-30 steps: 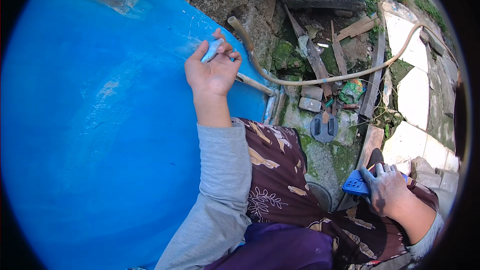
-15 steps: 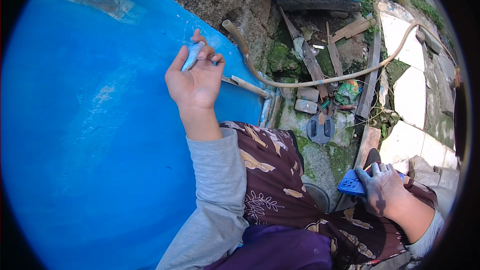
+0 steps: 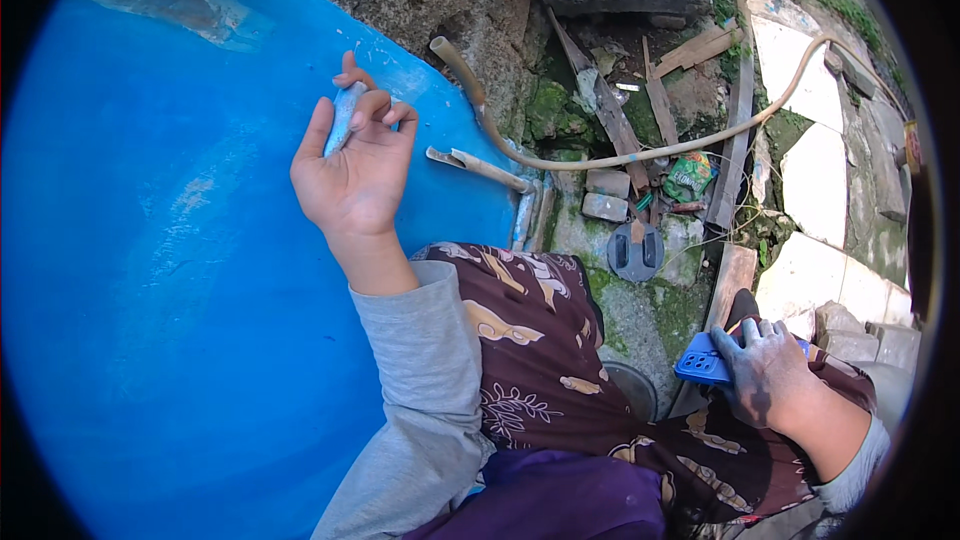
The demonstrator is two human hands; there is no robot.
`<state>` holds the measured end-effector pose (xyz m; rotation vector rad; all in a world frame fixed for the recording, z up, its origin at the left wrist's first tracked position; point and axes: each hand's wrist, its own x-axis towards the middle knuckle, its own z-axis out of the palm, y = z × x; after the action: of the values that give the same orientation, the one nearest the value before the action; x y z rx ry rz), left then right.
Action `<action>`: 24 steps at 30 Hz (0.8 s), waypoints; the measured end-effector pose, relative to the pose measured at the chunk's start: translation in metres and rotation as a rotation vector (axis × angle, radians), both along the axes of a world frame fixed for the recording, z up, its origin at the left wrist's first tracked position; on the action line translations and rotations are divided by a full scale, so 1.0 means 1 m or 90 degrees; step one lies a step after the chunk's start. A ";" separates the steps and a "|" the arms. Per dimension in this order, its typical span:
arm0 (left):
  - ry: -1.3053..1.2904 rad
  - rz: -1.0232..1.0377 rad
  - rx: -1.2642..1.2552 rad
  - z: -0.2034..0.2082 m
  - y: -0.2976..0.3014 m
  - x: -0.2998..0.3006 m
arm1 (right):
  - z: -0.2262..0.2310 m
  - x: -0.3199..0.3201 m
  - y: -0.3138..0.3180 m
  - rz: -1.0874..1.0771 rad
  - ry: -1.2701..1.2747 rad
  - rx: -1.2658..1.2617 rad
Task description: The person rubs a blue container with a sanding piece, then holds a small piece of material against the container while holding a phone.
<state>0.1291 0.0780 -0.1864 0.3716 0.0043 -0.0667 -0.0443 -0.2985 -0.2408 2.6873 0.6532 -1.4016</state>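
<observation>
Palm up above the blue painted surface [image 3: 200, 270], my left hand [image 3: 355, 165] has its fingers curled. Between the thumb and fingers it holds a slim, pale blue-and-white piece [image 3: 343, 120]; its exact kind is unclear. My right hand [image 3: 770, 370], with grey smears on fingers and back, is closed over a flat blue object [image 3: 703, 360] on my lap. That object looks like a phone in a case, with several dark round spots at its exposed end; the rest is hidden by the hand.
A tan hose [image 3: 590, 166] curves across the ground beyond the surface's edge. Planks [image 3: 620, 125], bricks [image 3: 605, 206], a green packet [image 3: 690, 178] and a round grey lid-like disc [image 3: 636, 252] lie there. Pale slabs [image 3: 815, 185] stretch along the right.
My left hand has moved left and slightly nearer over the blue surface, still holding the pale piece. The right hand stays on the blue object. The view has shifted slightly.
</observation>
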 end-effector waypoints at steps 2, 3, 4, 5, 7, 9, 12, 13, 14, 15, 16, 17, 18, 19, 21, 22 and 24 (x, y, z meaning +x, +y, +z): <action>0.057 -0.016 0.004 -0.011 -0.002 0.011 | 0.002 -0.002 -0.001 -0.005 0.001 -0.001; 0.111 -0.031 0.009 -0.018 -0.003 0.016 | 0.001 -0.002 -0.001 -0.010 -0.001 0.000; 0.110 -0.028 0.010 -0.025 -0.005 0.021 | 0.001 -0.001 -0.001 -0.006 -0.002 0.001; 0.157 -0.031 0.012 -0.030 -0.007 0.025 | 0.001 -0.001 -0.001 -0.001 0.003 -0.001; 0.203 -0.044 0.005 -0.033 -0.011 0.026 | 0.003 -0.002 -0.003 -0.004 0.008 -0.014; 0.066 0.047 0.088 -0.003 -0.001 0.003 | -0.015 0.010 0.004 0.045 -0.003 0.042; -0.002 -0.008 0.005 0.001 0.000 0.002 | -0.002 0.000 0.000 0.014 -0.019 0.015; 0.001 -0.008 0.002 -0.005 -0.001 0.005 | 0.001 -0.001 0.000 0.013 -0.016 0.011; 0.080 -0.028 -0.006 -0.013 -0.001 0.013 | 0.003 0.001 0.001 0.011 -0.006 0.012; 0.159 -0.048 -0.015 -0.022 -0.001 0.020 | 0.004 0.003 0.001 0.008 0.004 0.012; 0.194 -0.057 -0.015 -0.026 -0.005 0.024 | 0.002 0.004 0.001 0.010 0.002 0.013; 0.192 -0.055 -0.015 -0.026 -0.005 0.024 | 0.001 0.003 0.000 0.019 0.002 0.012; 0.170 -0.021 0.001 -0.025 -0.005 0.020 | -0.001 0.002 -0.001 0.027 0.001 0.011; 0.148 0.008 0.015 -0.023 -0.009 0.017 | -0.003 0.002 -0.002 0.023 -0.002 0.009; 0.086 0.021 0.054 -0.008 -0.005 0.006 | -0.006 0.001 -0.003 0.012 -0.014 0.025; 0.039 0.005 0.041 0.000 0.000 0.001 | -0.004 0.001 -0.002 0.012 -0.013 0.025; 0.019 -0.019 0.039 0.002 0.001 0.002 | 0.000 0.003 0.001 -0.012 -0.014 0.049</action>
<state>0.1315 0.0786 -0.1848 0.4325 0.0306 -0.1013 -0.0411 -0.2971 -0.2405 2.7696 0.6957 -1.3768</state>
